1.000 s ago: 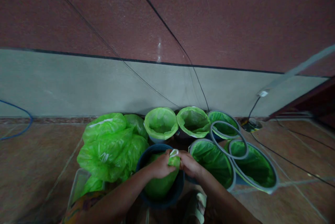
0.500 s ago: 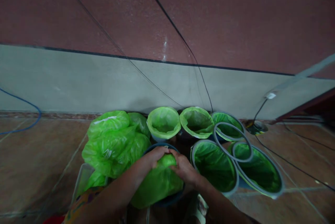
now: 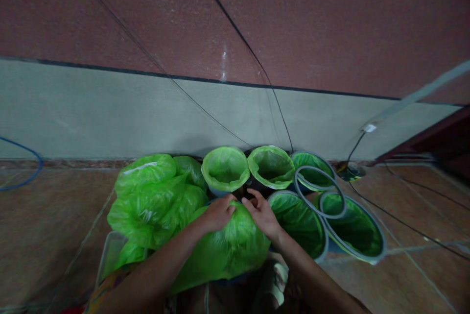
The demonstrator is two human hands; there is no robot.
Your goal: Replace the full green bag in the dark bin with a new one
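Note:
A green plastic bag (image 3: pixel 231 250) spreads over a bucket directly in front of me, hiding most of it. At the bag's far edge my left hand (image 3: pixel 219 214) is closed, its fingers curled on the plastic. My right hand (image 3: pixel 263 215) lies on the far right side of the bag with its fingers bent and apart. Behind my hands stand two bins lined in pale green, the left lined bin (image 3: pixel 211 184) and the right lined bin (image 3: pixel 285 184).
A heap of filled green bags (image 3: pixel 157 201) lies on the left, beside a clear plastic tub (image 3: pixel 106 255). On the right, several lined bins crowd together, with a loose grey ring (image 3: pixel 296 189) across them. Cables (image 3: pixel 400 223) run over the tiled floor and wall.
The green bag was bunched between both hands; now it is spread wider over the bucket. My hands have moved apart, and the right fingers have come off the bunched plastic.

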